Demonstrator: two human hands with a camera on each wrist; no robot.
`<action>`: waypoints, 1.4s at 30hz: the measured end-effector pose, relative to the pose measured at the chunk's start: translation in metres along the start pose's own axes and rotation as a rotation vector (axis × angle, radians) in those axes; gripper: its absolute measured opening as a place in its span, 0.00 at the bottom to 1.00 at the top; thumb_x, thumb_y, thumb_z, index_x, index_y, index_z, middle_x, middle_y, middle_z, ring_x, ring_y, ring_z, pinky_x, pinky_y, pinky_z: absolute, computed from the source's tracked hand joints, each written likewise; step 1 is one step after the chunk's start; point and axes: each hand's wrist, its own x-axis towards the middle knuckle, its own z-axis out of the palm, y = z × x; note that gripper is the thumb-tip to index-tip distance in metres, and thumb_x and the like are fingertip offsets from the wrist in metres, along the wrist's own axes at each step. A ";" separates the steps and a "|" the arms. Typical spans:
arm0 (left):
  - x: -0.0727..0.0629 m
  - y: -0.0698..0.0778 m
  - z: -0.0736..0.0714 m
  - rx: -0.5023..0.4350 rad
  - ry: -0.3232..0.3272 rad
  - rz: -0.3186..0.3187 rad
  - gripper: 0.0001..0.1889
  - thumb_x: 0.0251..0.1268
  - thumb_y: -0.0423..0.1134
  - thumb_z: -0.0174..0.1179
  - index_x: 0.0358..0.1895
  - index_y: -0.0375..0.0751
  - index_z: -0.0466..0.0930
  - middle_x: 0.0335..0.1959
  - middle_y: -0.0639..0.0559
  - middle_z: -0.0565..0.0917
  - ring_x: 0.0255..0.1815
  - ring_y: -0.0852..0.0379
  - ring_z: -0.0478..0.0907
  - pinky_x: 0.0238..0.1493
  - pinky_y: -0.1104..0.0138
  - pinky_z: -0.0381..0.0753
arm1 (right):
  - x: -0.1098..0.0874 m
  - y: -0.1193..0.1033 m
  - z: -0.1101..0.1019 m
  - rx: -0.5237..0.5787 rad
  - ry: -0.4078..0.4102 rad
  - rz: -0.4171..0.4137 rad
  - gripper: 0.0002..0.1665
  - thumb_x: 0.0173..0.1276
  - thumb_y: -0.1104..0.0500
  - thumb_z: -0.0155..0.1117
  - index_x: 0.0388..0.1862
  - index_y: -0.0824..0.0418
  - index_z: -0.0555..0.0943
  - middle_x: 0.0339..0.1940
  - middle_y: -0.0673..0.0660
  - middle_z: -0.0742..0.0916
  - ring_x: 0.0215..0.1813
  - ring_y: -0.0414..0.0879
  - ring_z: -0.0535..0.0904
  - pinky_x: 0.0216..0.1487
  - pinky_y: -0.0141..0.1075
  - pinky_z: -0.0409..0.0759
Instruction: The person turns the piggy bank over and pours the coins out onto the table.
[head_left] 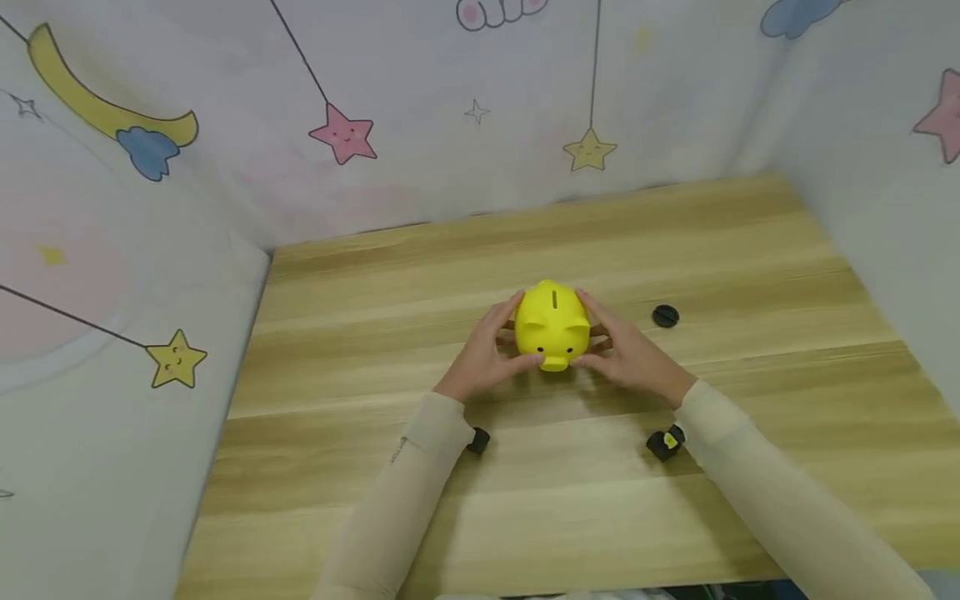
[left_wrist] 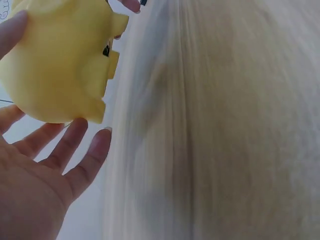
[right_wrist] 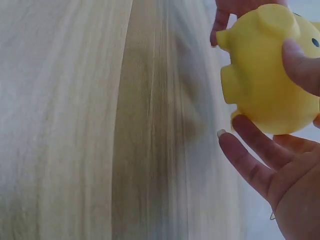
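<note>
A yellow piggy bank [head_left: 551,321], pig-shaped with a coin slot on its back, sits between both hands in the head view, its snout toward the person. The left hand [head_left: 483,354] grips its left side, thumb by the snout and fingers around the flank. From the other side the right hand [head_left: 633,354] holds it the same way, thumb near the snout. In the left wrist view, the feet of the piggy bank [left_wrist: 60,60] show beside the spread fingers. The right wrist view shows the thumb on the side of the piggy bank [right_wrist: 270,75], its underside facing the tabletop.
A small round black cap [head_left: 665,316] lies on the wooden table [head_left: 375,333], right of the right hand. Black devices [head_left: 477,440] sit at the wrists. A printed cloth backdrop [head_left: 420,125] with stars stands behind the table and along its sides.
</note>
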 end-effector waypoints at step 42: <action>0.010 0.001 -0.004 0.026 0.034 0.142 0.52 0.52 0.29 0.75 0.78 0.59 0.55 0.76 0.59 0.58 0.70 0.55 0.63 0.57 0.54 0.78 | 0.010 -0.007 -0.007 -0.008 0.055 -0.003 0.64 0.53 0.71 0.78 0.81 0.62 0.47 0.78 0.65 0.58 0.71 0.64 0.64 0.55 0.52 0.79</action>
